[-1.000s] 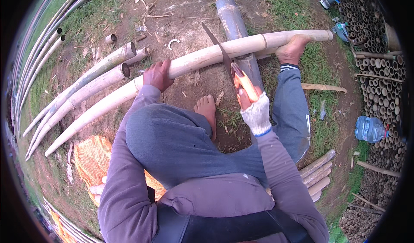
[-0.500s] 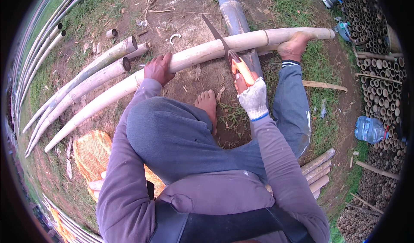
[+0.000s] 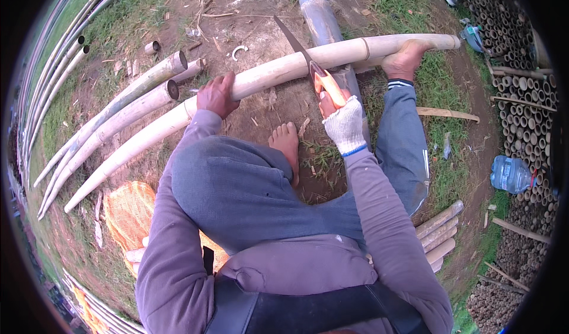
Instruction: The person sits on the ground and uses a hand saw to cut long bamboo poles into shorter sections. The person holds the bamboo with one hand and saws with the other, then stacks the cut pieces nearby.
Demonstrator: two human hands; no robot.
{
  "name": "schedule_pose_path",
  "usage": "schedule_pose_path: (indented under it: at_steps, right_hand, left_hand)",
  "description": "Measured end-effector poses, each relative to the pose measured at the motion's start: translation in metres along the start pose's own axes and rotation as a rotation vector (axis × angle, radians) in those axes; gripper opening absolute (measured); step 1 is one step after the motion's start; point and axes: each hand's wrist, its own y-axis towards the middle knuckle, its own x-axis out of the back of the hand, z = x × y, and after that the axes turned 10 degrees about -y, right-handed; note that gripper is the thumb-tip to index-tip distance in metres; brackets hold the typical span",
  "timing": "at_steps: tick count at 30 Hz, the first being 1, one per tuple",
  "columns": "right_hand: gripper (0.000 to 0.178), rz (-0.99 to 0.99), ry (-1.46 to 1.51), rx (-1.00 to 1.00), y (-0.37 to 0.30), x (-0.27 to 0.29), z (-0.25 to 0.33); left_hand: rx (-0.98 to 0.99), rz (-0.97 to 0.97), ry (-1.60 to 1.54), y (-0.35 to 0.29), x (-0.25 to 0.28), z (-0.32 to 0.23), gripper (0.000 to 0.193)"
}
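Note:
A long pale bamboo pole [image 3: 267, 73] runs across in front of me, resting over a grey post [image 3: 323, 23] that lies on the ground. My bare left hand [image 3: 218, 96] is wrapped round the pole left of its middle. In a white fingerless-looking glove, my right hand [image 3: 342, 118] grips the orange handle of a hand saw [image 3: 327, 85]. The saw's dark blade crosses the pole just left of the post, its tip pointing away from me. My right foot [image 3: 406, 60] presses against the pole near its right end.
Other bamboo poles [image 3: 133, 100] lie at the left, near an orange mesh sack [image 3: 127, 212]. Cut bamboo lengths [image 3: 438, 233] sit by my right side. A large stack of bamboo pieces [image 3: 527, 121] lines the right edge, with a blue water jug [image 3: 511, 174] beside it.
My right hand and the saw have shifted slightly away from me and to the left across the pole. My left hand keeps its hold.

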Motion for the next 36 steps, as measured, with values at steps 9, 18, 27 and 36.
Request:
schedule_pose_path:
  at_steps: [9, 18, 27, 36]
  right_hand:
    - [0.020, 0.032, -0.139, 0.093, -0.153, 0.108, -0.001]
    - [0.022, -0.027, -0.133, 0.172, -0.077, 0.067, 0.013]
    - [0.022, -0.037, -0.137, 0.166, -0.073, 0.054, 0.001]
    - [0.015, 0.039, -0.158, 0.195, -0.139, 0.121, 0.012]
  left_hand:
    - [-0.011, -0.029, 0.003, 0.000, -0.010, 0.003, 0.076]
    - [0.003, -0.075, -0.021, -0.009, -0.001, 0.005, 0.059]
    - [-0.011, -0.042, -0.015, -0.006, -0.006, -0.003, 0.063]
    - [-0.001, -0.066, 0.035, -0.012, -0.004, 0.003, 0.073]
